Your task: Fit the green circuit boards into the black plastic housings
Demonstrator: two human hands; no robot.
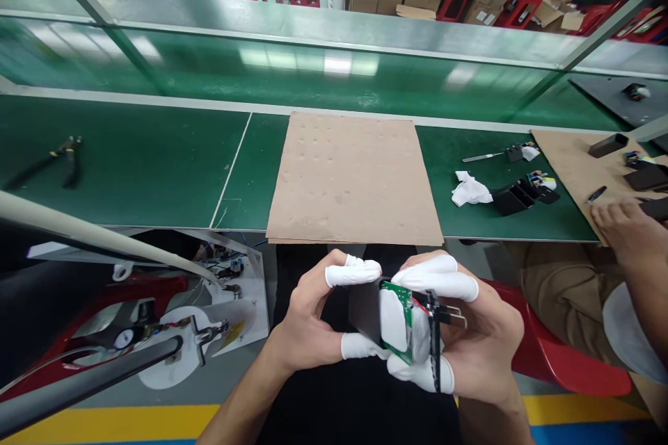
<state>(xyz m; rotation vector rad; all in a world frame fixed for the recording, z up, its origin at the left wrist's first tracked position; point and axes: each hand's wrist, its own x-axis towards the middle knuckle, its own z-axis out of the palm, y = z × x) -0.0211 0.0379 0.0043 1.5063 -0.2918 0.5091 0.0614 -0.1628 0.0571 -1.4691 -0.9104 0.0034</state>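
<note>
Above my lap, in front of the bench edge, my left hand (313,320) is closed around a black rectangular casing (364,309), thumb below and fingers above. My right hand (485,327) grips a green circuit board (401,295) by its edges. White material covers parts of the board, and a black end plate (434,341) with metal prongs (456,316) stands at its right end. The board lies at the casing's open end; how far it sits inside is hidden. White finger cots cover several fingertips on both hands.
A cardboard sheet (355,181) lies on the green bench. Left are pliers (67,153); right are a white cloth (470,189), black casings (514,198) and a thin metal tool (483,156). A co-worker's hand (626,229) rests at far right. An air-line stand (182,341) is lower left.
</note>
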